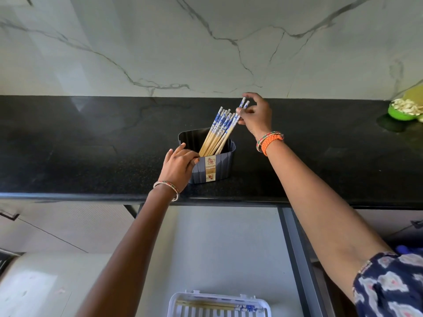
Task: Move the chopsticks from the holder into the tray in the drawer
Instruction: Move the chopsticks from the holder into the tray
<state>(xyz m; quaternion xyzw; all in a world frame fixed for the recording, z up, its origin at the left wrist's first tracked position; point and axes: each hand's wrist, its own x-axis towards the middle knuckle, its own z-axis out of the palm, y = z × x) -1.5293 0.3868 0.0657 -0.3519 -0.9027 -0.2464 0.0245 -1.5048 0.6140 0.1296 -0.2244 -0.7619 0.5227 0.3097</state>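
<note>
A dark ribbed holder [219, 167] with a patterned label stands on the black counter near its front edge. Several bamboo chopsticks [219, 129] with blue-and-white tops lean in it toward the right. My left hand [179, 164] grips the holder's left side. My right hand [255, 114] pinches the tops of two chopsticks [243, 105] that stick up higher than the rest. Below the counter the drawer [229, 243] is pulled out. A white tray [180, 303] lies at its near end with a couple of chopsticks [215, 305] in it.
A green bowl [399, 114] of pale pieces sits at the counter's far right. A marble wall rises behind the counter. The drawer's dark right rail [297, 255] runs toward me. A pale cabinet front [57, 225] lies to the left.
</note>
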